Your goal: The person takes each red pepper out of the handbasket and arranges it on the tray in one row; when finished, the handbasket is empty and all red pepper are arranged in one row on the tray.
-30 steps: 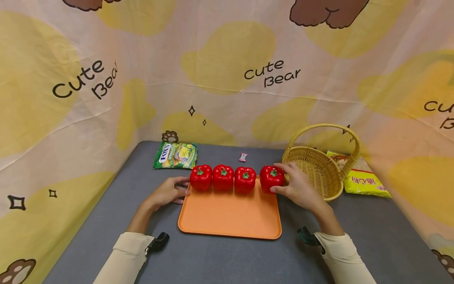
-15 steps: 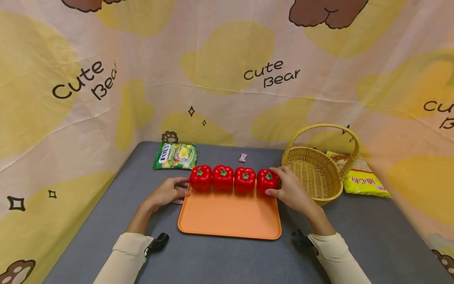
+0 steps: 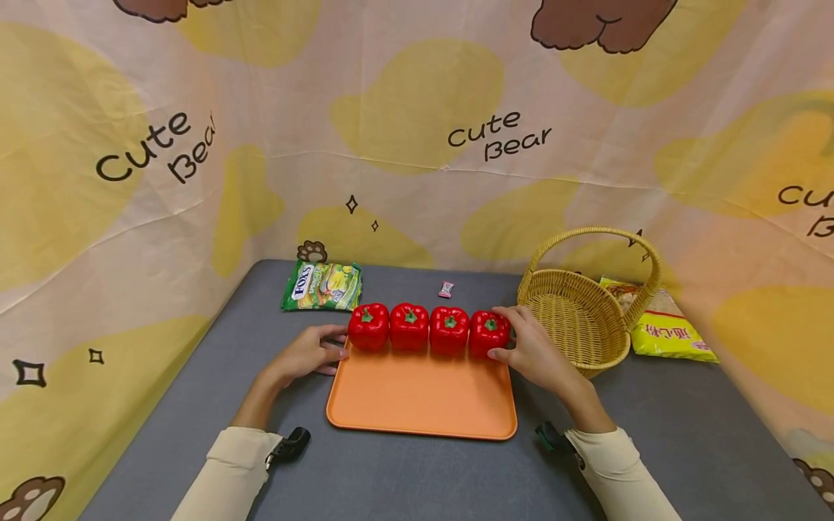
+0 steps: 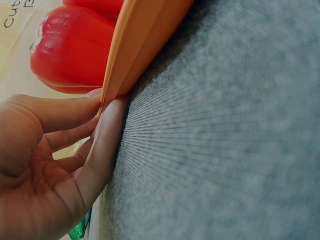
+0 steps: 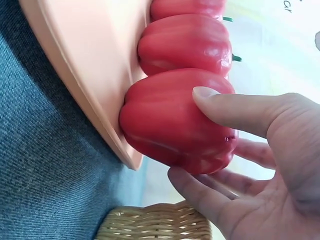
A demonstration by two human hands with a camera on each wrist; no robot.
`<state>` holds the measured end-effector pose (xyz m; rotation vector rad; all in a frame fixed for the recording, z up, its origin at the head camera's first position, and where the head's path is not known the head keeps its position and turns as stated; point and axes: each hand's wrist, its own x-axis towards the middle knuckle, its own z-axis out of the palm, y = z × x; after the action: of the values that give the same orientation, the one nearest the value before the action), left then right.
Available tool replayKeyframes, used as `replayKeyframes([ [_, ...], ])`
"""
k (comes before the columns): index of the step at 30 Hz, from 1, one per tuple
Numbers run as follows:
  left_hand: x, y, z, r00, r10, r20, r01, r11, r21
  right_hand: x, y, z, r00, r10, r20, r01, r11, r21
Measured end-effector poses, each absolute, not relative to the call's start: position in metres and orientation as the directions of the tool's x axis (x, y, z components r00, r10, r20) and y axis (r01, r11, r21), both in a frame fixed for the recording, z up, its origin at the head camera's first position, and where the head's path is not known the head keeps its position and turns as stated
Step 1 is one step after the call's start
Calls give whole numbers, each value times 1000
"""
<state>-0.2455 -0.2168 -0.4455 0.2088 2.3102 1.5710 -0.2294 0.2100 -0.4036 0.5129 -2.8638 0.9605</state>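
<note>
Several red bell peppers with green stems stand side by side along the far edge of an orange tray (image 3: 420, 394). My left hand (image 3: 306, 356) pinches the tray's left rim, thumb above and a finger below in the left wrist view, close to the leftmost bell pepper (image 4: 72, 47). My right hand (image 3: 539, 353) holds the rightmost bell pepper (image 5: 170, 117), its thumb on the near side and the other fingers around the outer side. That pepper's base rests on the tray, against or very near its neighbour (image 3: 449, 336).
A wicker basket (image 3: 576, 318) with a tall handle stands just right of my right hand. Behind it lies a yellow food packet (image 3: 671, 336). A green FOX'S candy bag (image 3: 322, 286) is at the back left, and a small pink wrapped candy (image 3: 446, 289) lies behind the tray.
My right hand has brought the rightmost bell pepper down onto the tray and leftward, narrowing the gap to the row. The left hand has stayed on the tray rim.
</note>
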Motion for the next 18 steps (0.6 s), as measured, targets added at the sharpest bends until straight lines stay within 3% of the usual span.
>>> replayKeyframes([
  [18,-245,-215,-444,-932,298,-206,-79,386,919,-228,217,-395,-941,-290,176,-335,706,-624],
])
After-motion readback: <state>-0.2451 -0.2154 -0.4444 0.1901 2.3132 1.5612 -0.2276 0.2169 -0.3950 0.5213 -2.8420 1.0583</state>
